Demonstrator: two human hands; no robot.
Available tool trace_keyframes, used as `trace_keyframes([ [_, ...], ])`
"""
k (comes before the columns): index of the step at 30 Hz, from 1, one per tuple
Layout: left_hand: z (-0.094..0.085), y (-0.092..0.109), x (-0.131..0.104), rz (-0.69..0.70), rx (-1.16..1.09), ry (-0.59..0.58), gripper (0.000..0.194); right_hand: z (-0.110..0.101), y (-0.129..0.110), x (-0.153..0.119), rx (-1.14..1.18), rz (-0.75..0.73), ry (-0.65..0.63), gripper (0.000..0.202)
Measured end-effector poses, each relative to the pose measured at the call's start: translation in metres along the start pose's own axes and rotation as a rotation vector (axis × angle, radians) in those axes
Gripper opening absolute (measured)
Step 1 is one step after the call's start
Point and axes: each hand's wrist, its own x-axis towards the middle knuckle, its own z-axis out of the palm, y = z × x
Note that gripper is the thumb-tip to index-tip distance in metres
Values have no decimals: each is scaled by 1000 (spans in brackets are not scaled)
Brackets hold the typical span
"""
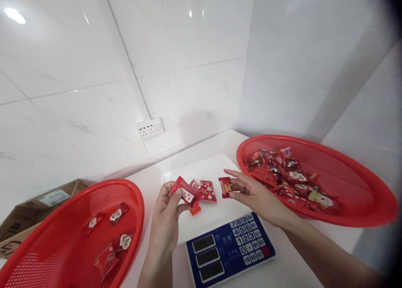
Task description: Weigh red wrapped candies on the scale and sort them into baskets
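Note:
Pinched in my left hand (168, 212) is a red and white candy packet (187, 194), held above the scale's white pan (185, 229). My right hand (251, 191) grips a small dark red packet with a gold emblem (225, 187) between its fingertips, over the pan's right part. Between the two hands, a red dotted packet (208, 191) and another red packet (195, 184) are seen, partly overlapped by the left hand's packet. An orange-red piece (195, 210) shows below them. The blue keypad panel (230, 248) faces me.
At the right, a red basket (370, 200) holds many red packets (292, 175). Another red basket (138, 200) at the left has several packets (106, 261). Behind it stands a cardboard box (28, 210). A socket (150, 128) is on the tiled wall.

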Motion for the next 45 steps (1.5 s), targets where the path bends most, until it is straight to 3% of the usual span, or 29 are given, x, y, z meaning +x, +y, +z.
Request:
trace_keyframes([
  [5, 4, -3, -1, -12, 24, 28, 34, 7, 6, -1, -234, -93, 113, 60],
  [8, 10, -9, -4, -8, 72, 35, 43, 20, 2, -8, -213, -159, 12, 49],
  [11, 14, -15, -9, -26, 143, -62, 36, 34, -4, -13, -79, -206, -145, 39],
  [16, 18, -17, -11, -22, 304, -158, 35, 42, -6, -18, 9, -128, -116, 23],
  [21, 14, -10, -8, -3, 405, -182, 36, 33, -12, -24, -146, -124, -115, 15],
  [26, -2, -2, 0, 171, 608, 99, 36, 9, -7, -26, -380, -82, 122, 21],
  [30, -8, 0, 2, 159, 762, 118, 32, -7, 4, -27, -529, -132, 253, 24],
  [38, 4, 7, -15, 249, 877, 62, 19, -3, 9, -42, -601, -352, 123, 22],
  [41, -4, 4, -33, 238, 895, 73, 19, -6, 14, -49, -587, -388, 96, 21],
  [45, -21, -14, -67, 204, 956, 8, 18, -10, 29, -61, -578, -418, 83, 21],
])
